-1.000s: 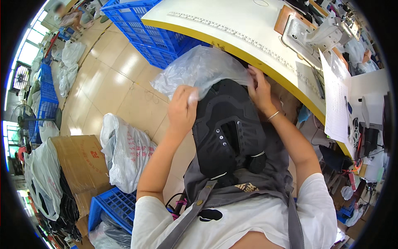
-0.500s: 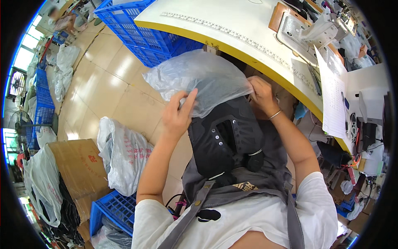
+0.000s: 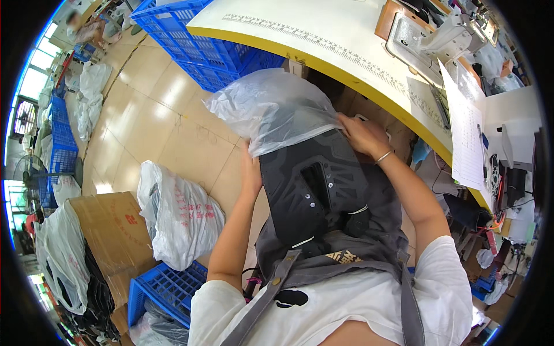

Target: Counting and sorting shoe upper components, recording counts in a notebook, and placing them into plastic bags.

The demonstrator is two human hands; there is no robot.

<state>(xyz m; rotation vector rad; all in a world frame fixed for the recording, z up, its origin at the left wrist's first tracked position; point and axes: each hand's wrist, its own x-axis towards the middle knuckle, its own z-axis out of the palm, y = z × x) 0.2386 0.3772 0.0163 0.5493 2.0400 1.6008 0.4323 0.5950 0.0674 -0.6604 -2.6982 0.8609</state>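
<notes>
A black padded panel point(image 3: 314, 187) with rivets and a slot rests on my grey apron, its far end inside a clear plastic bag point(image 3: 271, 106). My left hand point(image 3: 251, 170) grips the bag's left edge beside the panel. My right hand point(image 3: 362, 135), a thin bracelet on its wrist, holds the bag's right edge at the panel's upper corner. The panel's top is hidden under the plastic.
A white worktable with a yellow edge point(image 3: 369, 81) and a sewing machine point(image 3: 438, 37) lies ahead on the right. Blue crates point(image 3: 196, 40) stand under its far end. On the left floor sit a filled white sack point(image 3: 176, 216), a cardboard box point(image 3: 107, 230) and another blue crate point(image 3: 158, 294).
The plastic bag has been drawn down over the top of the black panel. Both hands moved lower along the panel's sides with the bag's edge.
</notes>
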